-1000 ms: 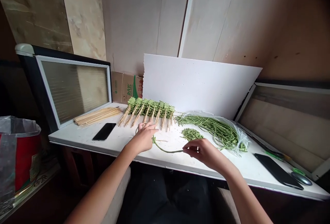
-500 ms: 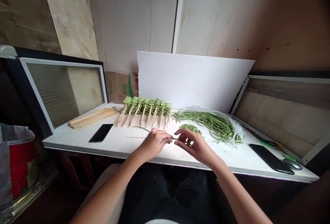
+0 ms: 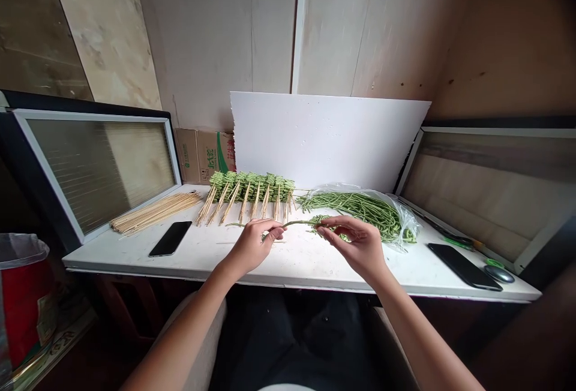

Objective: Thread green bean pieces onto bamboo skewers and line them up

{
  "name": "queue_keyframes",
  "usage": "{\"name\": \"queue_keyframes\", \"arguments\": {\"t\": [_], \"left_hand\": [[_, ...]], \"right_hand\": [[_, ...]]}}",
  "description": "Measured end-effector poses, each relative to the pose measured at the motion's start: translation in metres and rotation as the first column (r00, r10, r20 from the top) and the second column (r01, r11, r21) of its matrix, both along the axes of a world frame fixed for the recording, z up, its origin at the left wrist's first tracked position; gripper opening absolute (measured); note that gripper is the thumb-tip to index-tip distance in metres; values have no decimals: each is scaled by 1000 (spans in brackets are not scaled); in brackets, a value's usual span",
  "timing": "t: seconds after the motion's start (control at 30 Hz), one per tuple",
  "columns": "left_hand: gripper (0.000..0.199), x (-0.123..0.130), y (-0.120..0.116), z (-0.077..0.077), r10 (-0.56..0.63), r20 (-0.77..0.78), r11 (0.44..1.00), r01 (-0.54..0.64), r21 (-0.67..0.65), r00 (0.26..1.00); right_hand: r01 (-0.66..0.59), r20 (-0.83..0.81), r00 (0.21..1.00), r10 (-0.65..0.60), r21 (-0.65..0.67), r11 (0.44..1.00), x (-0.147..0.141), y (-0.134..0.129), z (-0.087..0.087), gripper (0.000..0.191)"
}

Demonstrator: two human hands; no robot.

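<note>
A long green yardlong bean (image 3: 299, 223) stretches between my hands above the white table (image 3: 306, 266). My left hand (image 3: 251, 248) pinches one stretch of it, and my right hand (image 3: 355, 244) holds the other end between fingertips and thumb. Just under my right hand lies a small heap of cut bean pieces (image 3: 330, 230). Farther back, a loose bunch of long beans (image 3: 360, 210) rests on a clear plastic bag (image 3: 400, 223). A row of short bean pieces on bamboo skewers (image 3: 247, 190) stands behind my left hand.
Loose bamboo skewers (image 3: 155, 212) and a black phone (image 3: 170, 238) lie at the table's left. A second phone (image 3: 463, 266) and green-handled scissors (image 3: 459, 241) lie at the right. A white board (image 3: 324, 139) and cardboard box (image 3: 202, 154) stand behind.
My hands have moved apart, and the bean now stretches out between them instead of being bunched at their fingertips. The whole scene has shifted slightly left in the view.
</note>
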State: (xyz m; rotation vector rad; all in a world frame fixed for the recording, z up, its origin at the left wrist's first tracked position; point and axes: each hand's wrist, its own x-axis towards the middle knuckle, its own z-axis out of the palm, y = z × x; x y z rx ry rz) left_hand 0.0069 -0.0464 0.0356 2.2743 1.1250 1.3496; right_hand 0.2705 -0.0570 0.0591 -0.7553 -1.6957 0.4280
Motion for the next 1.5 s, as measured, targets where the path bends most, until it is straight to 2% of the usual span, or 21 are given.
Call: {"name": "queue_keyframes", "arguments": {"t": [0.1, 0.2, 0.33, 0.4, 0.57, 0.77, 0.9, 1.03, 1.2, 1.33, 1.5], "left_hand": [[27, -1, -1, 1, -8, 19, 1000, 8, 1, 1000], [26, 4, -8, 3, -45, 100, 997, 52, -64, 994], [34, 20, -21, 5, -167, 233, 953, 218, -212, 958], [36, 27, -25, 5, -193, 280, 937, 262, -233, 940], [37, 32, -26, 3, -159, 300, 946, 232, -226, 941], [31, 33, -26, 2, -180, 348, 919, 283, -273, 920], [25, 34, -30, 5, -114, 251, 966, 165, -197, 961], [19, 35, -32, 7, -68, 172, 993, 83, -79, 983], [14, 33, -28, 5, -76, 156, 997, 80, -18, 985], [12, 30, -29, 7, -74, 172, 997, 76, -3, 982], [16, 28, -31, 9, -160, 254, 975, 193, -111, 954]], "right_hand": [[-52, -39, 998, 49, -60, 997, 0, 0, -1, 26], [-75, -43, 997, 71, -85, 994, -3, 0, -4, 27], [-84, 44, 995, 85, -25, 996, -11, -1, -10, 17], [-114, 101, 989, 112, 17, 993, -15, -3, -11, 14], [-87, 185, 980, 68, 101, 991, -19, -4, -13, 14], [-82, 220, 975, 42, 173, 981, -20, -2, -16, 11], [-73, 307, 952, 19, 163, 984, -19, -3, -14, 11], [-77, 317, 947, 47, 84, 994, -19, -7, -11, 12], [-145, 198, 965, 172, -145, 979, -23, -11, -12, 19], [-250, 67, 957, 283, -306, 919, -27, -10, -16, 29], [-407, -99, 908, 407, -433, 804, -31, -2, -26, 36]]}}
